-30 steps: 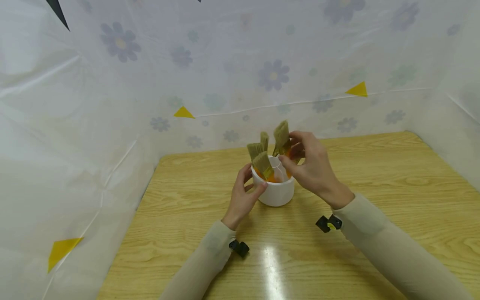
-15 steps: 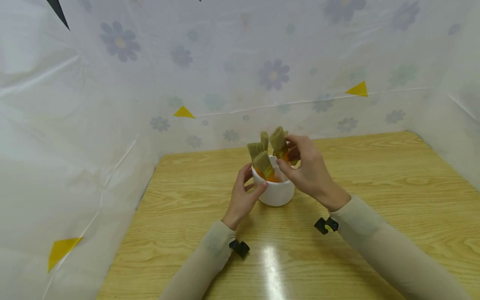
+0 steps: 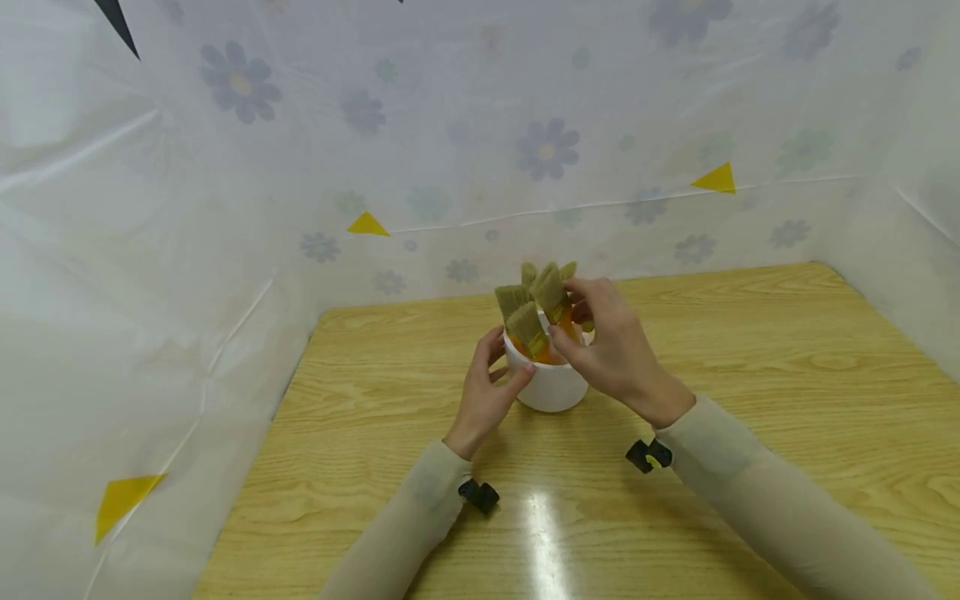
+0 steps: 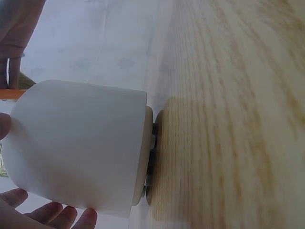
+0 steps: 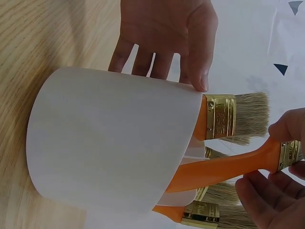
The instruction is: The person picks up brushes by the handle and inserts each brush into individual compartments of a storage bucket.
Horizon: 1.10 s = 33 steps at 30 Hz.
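Observation:
A white round holder [image 3: 553, 392] stands upright on the table, with several paintbrushes inside, bristles up. My left hand [image 3: 483, 404] grips its left side, thumb at the near rim and fingers along the wall. One paintbrush [image 3: 550, 290] is pinched near its metal collar by my right hand [image 3: 615, 350], over the right part of the holder. In the right wrist view its orange handle [image 5: 228, 168] slants down into the opening; the handle's lower end is hidden. Another brush [image 5: 252, 114] with a gold collar leans at the rim near my left thumb. White dividers show inside the holder.
The wood-grain table [image 3: 375, 400] runs up to a pale flower-printed sheet [image 3: 465, 125] at the back and sides. Yellow triangles [image 3: 716, 179] are stuck on the sheet. A small dark camera [image 3: 651, 455] sits on each wrist.
My right hand has moved left and down with its paintbrush, whose handle is now lower in the holder. Another brush's bristles have come into sight behind it. My left hand has stayed put.

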Each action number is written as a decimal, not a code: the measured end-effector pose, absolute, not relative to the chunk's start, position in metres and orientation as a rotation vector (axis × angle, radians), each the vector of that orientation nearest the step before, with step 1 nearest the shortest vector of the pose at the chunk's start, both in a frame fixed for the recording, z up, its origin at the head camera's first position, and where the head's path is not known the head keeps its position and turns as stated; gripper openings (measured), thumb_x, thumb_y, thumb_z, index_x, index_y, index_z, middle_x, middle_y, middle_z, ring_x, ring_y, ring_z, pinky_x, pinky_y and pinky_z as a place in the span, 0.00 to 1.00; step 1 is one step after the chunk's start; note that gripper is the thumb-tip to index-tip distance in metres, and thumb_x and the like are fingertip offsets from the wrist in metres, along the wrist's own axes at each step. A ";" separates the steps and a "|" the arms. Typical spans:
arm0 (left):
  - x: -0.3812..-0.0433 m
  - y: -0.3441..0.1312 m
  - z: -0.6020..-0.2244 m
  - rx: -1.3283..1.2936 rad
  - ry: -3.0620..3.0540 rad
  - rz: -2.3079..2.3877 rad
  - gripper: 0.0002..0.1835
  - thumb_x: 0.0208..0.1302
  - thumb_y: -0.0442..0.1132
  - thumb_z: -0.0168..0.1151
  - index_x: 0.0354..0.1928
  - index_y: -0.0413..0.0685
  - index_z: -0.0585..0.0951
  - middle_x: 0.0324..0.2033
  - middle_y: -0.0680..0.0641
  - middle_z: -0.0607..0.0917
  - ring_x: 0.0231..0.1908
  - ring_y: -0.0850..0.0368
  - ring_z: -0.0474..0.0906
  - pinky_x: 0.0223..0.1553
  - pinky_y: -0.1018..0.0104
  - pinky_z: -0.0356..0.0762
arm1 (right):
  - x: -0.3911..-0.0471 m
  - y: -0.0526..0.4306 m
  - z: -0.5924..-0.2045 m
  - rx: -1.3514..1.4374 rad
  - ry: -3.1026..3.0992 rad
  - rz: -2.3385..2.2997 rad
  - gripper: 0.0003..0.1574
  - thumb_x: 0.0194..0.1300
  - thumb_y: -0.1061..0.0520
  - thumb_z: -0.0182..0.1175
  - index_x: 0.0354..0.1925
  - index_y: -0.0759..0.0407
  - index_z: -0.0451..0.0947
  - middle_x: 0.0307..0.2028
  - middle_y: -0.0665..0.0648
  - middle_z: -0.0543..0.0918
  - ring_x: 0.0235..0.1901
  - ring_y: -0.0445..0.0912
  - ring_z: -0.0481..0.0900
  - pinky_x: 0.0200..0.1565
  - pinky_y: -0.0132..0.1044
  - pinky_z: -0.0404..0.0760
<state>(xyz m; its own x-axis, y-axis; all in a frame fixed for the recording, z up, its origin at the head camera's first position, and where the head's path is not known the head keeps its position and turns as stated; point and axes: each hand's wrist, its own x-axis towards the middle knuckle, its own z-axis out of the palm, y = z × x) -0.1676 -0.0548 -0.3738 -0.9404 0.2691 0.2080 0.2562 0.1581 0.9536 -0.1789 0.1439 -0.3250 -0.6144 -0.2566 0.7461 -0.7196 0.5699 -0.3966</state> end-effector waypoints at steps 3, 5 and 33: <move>-0.167 -0.054 -0.373 0.540 2.382 1.961 0.37 0.65 0.39 0.61 0.72 0.44 0.56 0.66 0.38 0.64 0.65 0.43 0.61 0.61 0.41 0.64 | -0.179 0.144 -0.327 0.775 -2.154 0.937 0.33 0.53 0.66 0.67 0.57 0.68 0.67 0.43 0.63 0.73 0.36 0.48 0.76 0.34 0.39 0.82; -0.167 -0.054 -0.373 0.537 2.382 1.955 0.37 0.66 0.39 0.60 0.72 0.44 0.56 0.66 0.38 0.64 0.65 0.43 0.61 0.61 0.41 0.64 | -0.179 0.144 -0.328 0.772 -2.148 0.946 0.34 0.53 0.67 0.67 0.57 0.69 0.67 0.43 0.63 0.73 0.34 0.49 0.77 0.33 0.39 0.81; -0.186 -0.054 -0.410 0.548 2.442 1.952 0.38 0.64 0.52 0.62 0.72 0.59 0.57 0.66 0.49 0.65 0.64 0.52 0.63 0.59 0.49 0.68 | -0.179 0.151 -0.342 0.720 -2.211 1.038 0.31 0.55 0.64 0.68 0.55 0.67 0.69 0.41 0.58 0.75 0.34 0.46 0.77 0.34 0.37 0.82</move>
